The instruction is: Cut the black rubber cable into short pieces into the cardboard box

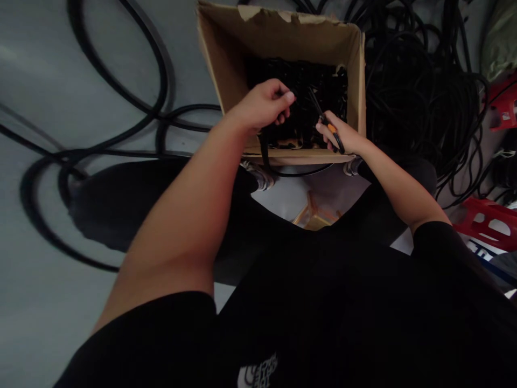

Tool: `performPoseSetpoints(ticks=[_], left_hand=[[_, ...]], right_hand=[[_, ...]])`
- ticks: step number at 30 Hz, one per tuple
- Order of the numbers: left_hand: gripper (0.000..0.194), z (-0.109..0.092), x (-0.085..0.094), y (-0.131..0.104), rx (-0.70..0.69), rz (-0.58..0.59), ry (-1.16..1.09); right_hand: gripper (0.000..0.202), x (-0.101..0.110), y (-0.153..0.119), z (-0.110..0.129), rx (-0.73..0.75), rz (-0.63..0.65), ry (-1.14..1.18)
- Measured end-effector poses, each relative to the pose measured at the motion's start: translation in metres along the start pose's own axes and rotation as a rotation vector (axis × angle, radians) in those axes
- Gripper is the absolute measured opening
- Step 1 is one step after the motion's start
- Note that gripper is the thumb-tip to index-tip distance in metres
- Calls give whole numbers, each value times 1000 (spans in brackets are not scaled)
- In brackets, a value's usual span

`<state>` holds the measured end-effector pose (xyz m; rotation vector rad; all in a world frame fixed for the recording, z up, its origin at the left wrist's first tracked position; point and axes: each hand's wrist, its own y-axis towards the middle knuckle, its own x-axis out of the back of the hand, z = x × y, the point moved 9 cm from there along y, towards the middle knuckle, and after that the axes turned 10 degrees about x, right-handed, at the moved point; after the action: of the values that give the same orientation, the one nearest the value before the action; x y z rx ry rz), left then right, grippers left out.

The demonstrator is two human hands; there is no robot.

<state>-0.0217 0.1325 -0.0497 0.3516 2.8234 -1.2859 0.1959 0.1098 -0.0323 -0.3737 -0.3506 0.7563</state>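
My left hand (271,103) is closed above an open cardboard box (278,39), thumb against the fingers. A black cable (265,150) comes up over the box's near edge to the underside of this hand, and a short dark tip shows by the thumb; the fingers hide the rest. In my right hand (341,132) is a pair of scissors (316,103) with black and orange handles, its blades pointing up and left over the box. A gap separates the blades from my left hand. Many short black pieces (299,75) fill the bottom of the box.
Thick black cable (161,81) loops over the grey floor at left. A big tangled pile of black cable (416,91) lies right of the box. Red plastic stools (490,223) are at far right. My legs flank the box, with a small wooden object (315,215) between them.
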Motion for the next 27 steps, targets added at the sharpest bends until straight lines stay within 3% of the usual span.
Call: performPoseSetpoints(ticks=[5, 10, 15, 19, 23, 27], left_hand=[[32, -18, -14, -14, -121, 31, 91], [25, -28, -28, -68, -224, -40, 37], [54, -12, -34, -116, -194, -89, -56], [71, -11, -40, -138, -222, -66, -44], [74, -11, -43, -140, -249, -66, -42], [62, 6, -44, -110, -291, -70, -13]], right_hand=[[62, -5, 2, 31, 94, 10, 12], [61, -18, -30, 53, 182, 44, 14], [59, -40, -69, 62, 286, 51, -12], [64, -60, -73, 61, 278, 44, 18], [68, -64, -69, 57, 220, -39, 14], [71, -58, -71, 53, 164, -126, -93]])
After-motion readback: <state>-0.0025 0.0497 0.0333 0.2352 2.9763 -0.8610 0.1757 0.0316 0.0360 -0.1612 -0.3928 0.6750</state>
